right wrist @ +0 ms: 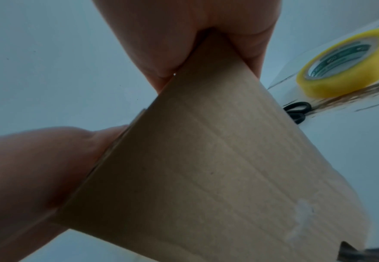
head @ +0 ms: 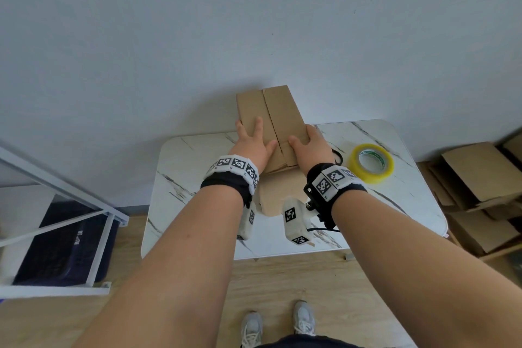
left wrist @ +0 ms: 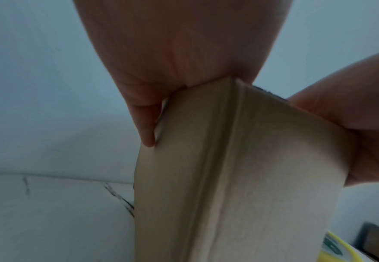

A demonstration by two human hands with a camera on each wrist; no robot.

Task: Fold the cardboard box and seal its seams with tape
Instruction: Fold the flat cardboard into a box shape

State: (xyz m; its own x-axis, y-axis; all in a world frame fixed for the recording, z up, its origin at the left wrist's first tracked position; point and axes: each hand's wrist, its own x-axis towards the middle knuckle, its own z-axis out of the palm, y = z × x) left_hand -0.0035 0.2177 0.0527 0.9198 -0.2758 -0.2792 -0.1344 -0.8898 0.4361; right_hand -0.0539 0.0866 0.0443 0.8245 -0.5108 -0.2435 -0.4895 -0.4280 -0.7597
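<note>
Nearest the head camera, the left hand [head: 251,140] and right hand [head: 310,144] each grip a side of the cardboard box [head: 271,118], fingers curled round its edges and thumbs lying on the top flaps, which are closed with a bare seam running down the middle. The box stands on a white marble-patterned table [head: 197,167], at its far edge against the wall. To the right lies a roll of yellowish packing tape [head: 370,162]. Black scissors [right wrist: 296,110] lie between box and tape.
</note>
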